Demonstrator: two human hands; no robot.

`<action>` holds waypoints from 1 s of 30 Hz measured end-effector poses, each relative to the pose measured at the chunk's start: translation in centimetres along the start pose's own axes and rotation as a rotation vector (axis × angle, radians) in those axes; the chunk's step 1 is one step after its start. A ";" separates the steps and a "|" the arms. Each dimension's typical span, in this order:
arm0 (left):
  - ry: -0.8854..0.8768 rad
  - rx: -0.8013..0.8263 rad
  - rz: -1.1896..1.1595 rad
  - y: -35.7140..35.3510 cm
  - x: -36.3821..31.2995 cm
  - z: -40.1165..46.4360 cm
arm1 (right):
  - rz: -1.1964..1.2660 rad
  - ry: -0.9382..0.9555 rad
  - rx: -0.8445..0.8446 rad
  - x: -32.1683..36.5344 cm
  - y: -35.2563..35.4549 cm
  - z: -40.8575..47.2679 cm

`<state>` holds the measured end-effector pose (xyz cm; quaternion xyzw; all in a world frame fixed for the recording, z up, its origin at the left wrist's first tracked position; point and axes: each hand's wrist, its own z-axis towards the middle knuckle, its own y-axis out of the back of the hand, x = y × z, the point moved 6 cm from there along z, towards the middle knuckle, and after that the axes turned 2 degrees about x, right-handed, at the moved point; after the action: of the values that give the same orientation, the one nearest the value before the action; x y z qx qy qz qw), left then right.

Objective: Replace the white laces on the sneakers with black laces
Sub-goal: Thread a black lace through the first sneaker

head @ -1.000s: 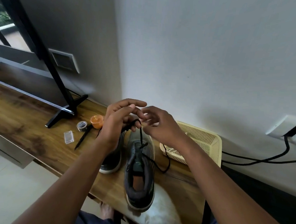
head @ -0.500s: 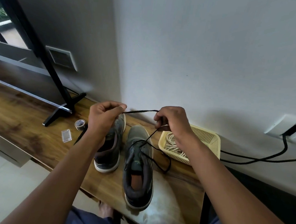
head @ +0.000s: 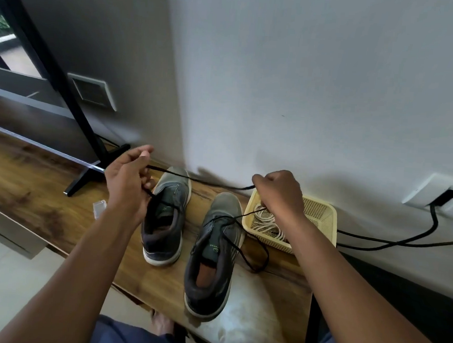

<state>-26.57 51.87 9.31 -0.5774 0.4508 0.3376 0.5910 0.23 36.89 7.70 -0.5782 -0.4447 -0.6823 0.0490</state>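
Note:
Two grey sneakers stand side by side on the wooden table [head: 30,205], toes toward the wall. A black lace [head: 206,182] is stretched between my hands above them. My left hand [head: 128,183] pinches one end over the left sneaker [head: 165,220]. My right hand [head: 280,194] grips the other part over the basket; from it the lace runs down into the eyelets of the right sneaker [head: 214,253] and loops on the table beside it. The white laces [head: 266,223] lie coiled in the yellow basket [head: 321,218].
A black stand foot [head: 85,180] and a tilted dark panel occupy the table's left. A small clear plastic piece [head: 99,208] lies by my left wrist. Black cables [head: 403,240] run from a wall socket [head: 443,197] on the right. My knees and a foot show below the table edge.
My hands have moved apart from above the right sneaker, drawing the black lace out taut between them. The basket with white laces has come into view.

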 end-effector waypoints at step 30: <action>-0.034 0.306 0.653 -3.4 3.0 -1.2 | 0.718 0.039 0.482 4.8 -3.8 -2.5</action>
<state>-22.56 49.98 7.95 -0.3021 0.6468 0.4469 0.5391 -5.41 39.68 9.72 -0.6552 -0.3610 -0.5095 0.4252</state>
